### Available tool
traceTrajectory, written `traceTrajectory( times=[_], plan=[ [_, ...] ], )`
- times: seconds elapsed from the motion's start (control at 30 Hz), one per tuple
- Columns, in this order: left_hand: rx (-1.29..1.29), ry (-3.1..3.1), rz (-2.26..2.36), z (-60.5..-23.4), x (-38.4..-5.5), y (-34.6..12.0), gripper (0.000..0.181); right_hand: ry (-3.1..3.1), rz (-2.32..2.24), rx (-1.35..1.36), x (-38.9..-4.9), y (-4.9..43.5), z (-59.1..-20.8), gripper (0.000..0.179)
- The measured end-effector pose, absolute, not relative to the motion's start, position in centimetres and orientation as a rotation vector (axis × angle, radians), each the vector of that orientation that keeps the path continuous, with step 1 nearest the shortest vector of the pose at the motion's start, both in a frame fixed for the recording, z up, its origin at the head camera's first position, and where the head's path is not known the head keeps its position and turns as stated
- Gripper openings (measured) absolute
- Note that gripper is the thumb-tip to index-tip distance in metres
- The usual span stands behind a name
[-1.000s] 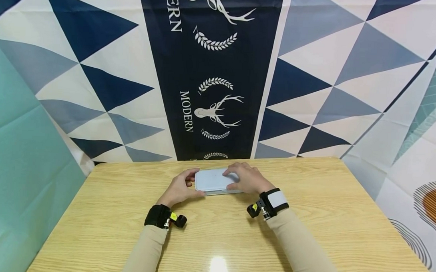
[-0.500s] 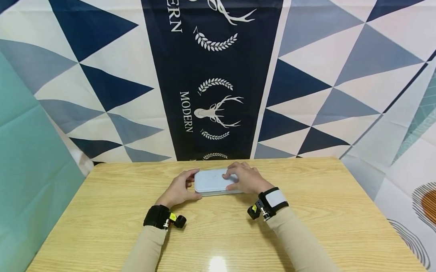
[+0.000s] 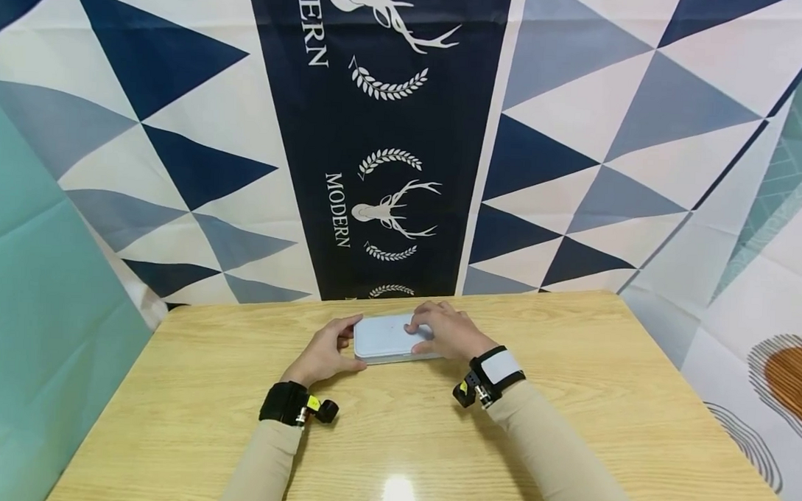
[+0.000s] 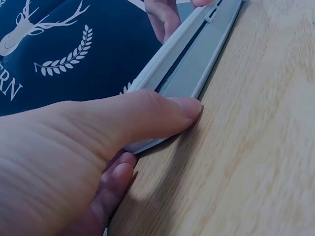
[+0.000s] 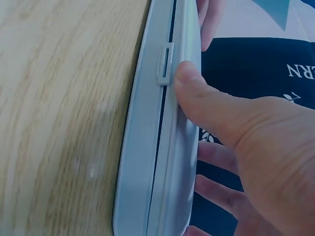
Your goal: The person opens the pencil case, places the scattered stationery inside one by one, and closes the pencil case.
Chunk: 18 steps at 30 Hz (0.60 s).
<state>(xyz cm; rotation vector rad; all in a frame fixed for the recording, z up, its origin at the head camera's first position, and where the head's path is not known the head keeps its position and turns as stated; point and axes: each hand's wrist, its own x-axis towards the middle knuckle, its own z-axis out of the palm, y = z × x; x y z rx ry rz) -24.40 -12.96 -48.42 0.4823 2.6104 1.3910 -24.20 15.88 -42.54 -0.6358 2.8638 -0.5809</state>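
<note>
A pale blue, flat plastic pencil box (image 3: 381, 338) lies on the wooden table near its far edge. My left hand (image 3: 324, 352) grips its left end, thumb at the front corner and fingers behind. In the left wrist view, that thumb (image 4: 152, 115) lies across the front wall. My right hand (image 3: 454, 335) holds the lid from above at the right part. Its thumb (image 5: 197, 91) presses the lid's front edge beside a small latch (image 5: 166, 64), as the right wrist view shows. A thin dark gap runs between lid and base; the inside is hidden.
The wood-grain table (image 3: 381, 441) spreads toward me in front of the box. A patterned cloth (image 3: 412, 133) hangs just behind the table's far edge. A teal cloth (image 3: 47, 304) borders the left side, and a white printed cloth (image 3: 729, 350) the right.
The head view has shifted slightly. My left thumb has slid a little toward the box's left corner. Both hands otherwise keep their places on the box.
</note>
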Motion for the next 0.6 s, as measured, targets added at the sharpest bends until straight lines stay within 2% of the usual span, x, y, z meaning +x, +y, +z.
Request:
traceTrajectory(
  times=[0.6],
  plan=[
    [0.479,2.626,1.362,-48.27,-24.17,-12.47,0.097,2.898,-0.501,-0.680,-23.54,16.40,-43.08,0.036]
  ],
)
